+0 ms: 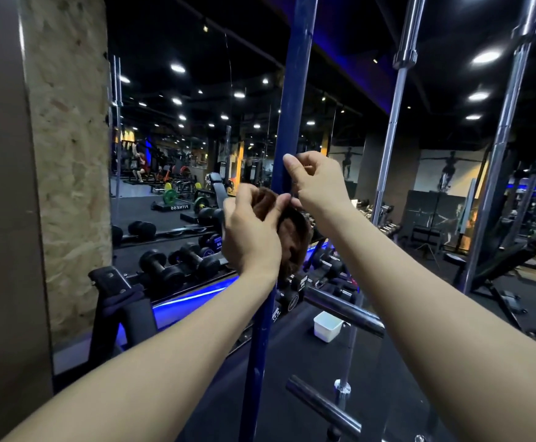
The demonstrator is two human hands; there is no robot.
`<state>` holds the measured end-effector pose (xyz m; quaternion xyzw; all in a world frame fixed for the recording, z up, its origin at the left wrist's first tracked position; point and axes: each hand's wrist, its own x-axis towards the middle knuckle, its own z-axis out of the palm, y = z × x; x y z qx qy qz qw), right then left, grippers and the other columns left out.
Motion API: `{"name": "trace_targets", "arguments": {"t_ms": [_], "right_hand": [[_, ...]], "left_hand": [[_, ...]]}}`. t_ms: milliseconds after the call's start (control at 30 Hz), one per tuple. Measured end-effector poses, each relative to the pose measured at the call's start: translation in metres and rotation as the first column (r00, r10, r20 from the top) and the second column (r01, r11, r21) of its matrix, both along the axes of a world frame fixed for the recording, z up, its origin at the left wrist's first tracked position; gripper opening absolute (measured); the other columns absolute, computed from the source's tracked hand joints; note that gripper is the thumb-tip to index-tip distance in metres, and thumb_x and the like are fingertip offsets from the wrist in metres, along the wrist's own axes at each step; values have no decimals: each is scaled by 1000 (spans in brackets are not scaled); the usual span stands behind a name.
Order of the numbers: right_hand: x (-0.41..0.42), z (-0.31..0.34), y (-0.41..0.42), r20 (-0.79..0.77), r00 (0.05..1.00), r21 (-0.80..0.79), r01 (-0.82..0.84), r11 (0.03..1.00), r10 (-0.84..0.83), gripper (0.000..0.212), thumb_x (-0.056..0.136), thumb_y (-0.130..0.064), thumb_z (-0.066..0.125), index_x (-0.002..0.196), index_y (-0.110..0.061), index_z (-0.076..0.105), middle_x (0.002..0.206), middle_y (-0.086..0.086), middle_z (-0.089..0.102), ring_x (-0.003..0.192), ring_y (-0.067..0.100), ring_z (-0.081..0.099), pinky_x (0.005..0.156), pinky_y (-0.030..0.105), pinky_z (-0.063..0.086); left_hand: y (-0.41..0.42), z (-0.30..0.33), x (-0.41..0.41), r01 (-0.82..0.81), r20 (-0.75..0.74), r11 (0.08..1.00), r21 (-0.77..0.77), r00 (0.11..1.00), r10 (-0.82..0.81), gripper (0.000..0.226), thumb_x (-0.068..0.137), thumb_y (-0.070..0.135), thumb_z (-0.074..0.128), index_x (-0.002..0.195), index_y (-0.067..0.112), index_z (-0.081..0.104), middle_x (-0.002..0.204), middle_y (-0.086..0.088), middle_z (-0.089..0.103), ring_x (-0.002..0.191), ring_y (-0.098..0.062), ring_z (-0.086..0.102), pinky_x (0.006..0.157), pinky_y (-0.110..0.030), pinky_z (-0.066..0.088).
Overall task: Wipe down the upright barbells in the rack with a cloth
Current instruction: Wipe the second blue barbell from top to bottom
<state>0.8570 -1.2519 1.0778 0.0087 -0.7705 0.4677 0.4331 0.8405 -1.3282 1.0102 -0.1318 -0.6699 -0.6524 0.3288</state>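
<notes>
A blue upright barbell (293, 90) runs from top to bottom through the middle of the head view. A brown cloth (295, 237) is bunched against it at chest height. My left hand (250, 231) grips the cloth from the left. My right hand (316, 180) pinches the cloth's upper edge right beside the bar, fingers curled. Two chrome upright barbells (391, 148) (509, 129) stand to the right, untouched.
Chrome rack pegs (343, 306) (321, 406) jut out low right of the blue bar. A white bin (326, 327) sits on the dark floor. Dumbbells (177, 266) line a rack along the mirror wall at left. A bench (522, 250) stands at right.
</notes>
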Motion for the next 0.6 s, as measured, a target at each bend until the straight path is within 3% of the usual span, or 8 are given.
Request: {"name": "trace_targets", "arguments": {"t_ms": [100, 200, 300, 367, 467, 533, 600], "right_hand": [[1, 1, 3, 10, 1000, 15, 5, 1000, -5, 14, 94, -35, 56, 85, -24, 57, 85, 1, 60, 87, 23, 60, 88, 51, 52], [3, 2, 9, 8, 1000, -12, -4, 1000, 4, 15, 95, -31, 55, 83, -22, 56, 87, 5, 62, 87, 27, 63, 83, 51, 55], [4, 2, 15, 4, 1000, -40, -18, 999, 18, 16, 97, -30, 53, 85, -19, 55, 80, 1, 58, 75, 20, 58, 80, 45, 56], [4, 2, 17, 15, 1000, -41, -27, 999, 27, 17, 97, -30, 53, 84, -19, 55, 78, -1, 56, 72, 17, 54, 77, 43, 55], [2, 4, 18, 36, 999, -20, -30, 999, 30, 17, 96, -31, 54, 82, -21, 55, 82, 2, 58, 77, 22, 57, 83, 51, 55], [1, 5, 16, 31, 999, 7, -26, 1000, 26, 16, 95, -32, 56, 82, -22, 56, 89, 8, 63, 86, 28, 63, 84, 52, 54], [-2, 4, 14, 14, 1000, 54, 7, 998, -8, 17, 94, -33, 57, 83, -19, 58, 92, 9, 65, 90, 29, 64, 87, 49, 52]], "left_hand": [[5, -14, 2, 28, -29, 995, -97, 999, -31, 33, 91, 49, 48, 103, 20, 57, 110, -2, 53, 99, -27, 54, 71, -29, 35], [4, -21, 5, 167, -11, 939, -300, 984, -179, 42, 98, 43, 32, 124, 13, 47, 125, -10, 40, 116, -31, 39, 95, -36, 29], [-2, -18, 6, 316, 53, 844, -434, 944, -327, 49, 92, 40, 36, 134, 16, 32, 123, -3, 25, 114, -24, 27, 104, -38, 23], [-5, -20, 4, 343, 54, 802, -490, 930, -365, 52, 90, 25, 41, 139, 16, 26, 122, -1, 20, 114, -21, 24, 105, -35, 21], [-12, -25, -2, 326, -58, 861, -391, 925, -377, 49, 89, 9, 55, 133, 16, 34, 127, -4, 32, 115, -21, 39, 101, -26, 30], [-17, -20, -4, 310, -125, 918, -247, 929, -348, 46, 83, 8, 65, 116, 25, 38, 119, -3, 47, 102, -15, 50, 86, -16, 38], [-17, -6, -4, 272, -168, 952, -139, 941, -294, 41, 82, 6, 65, 108, 26, 42, 112, -3, 54, 91, -8, 52, 75, -3, 35]]}}
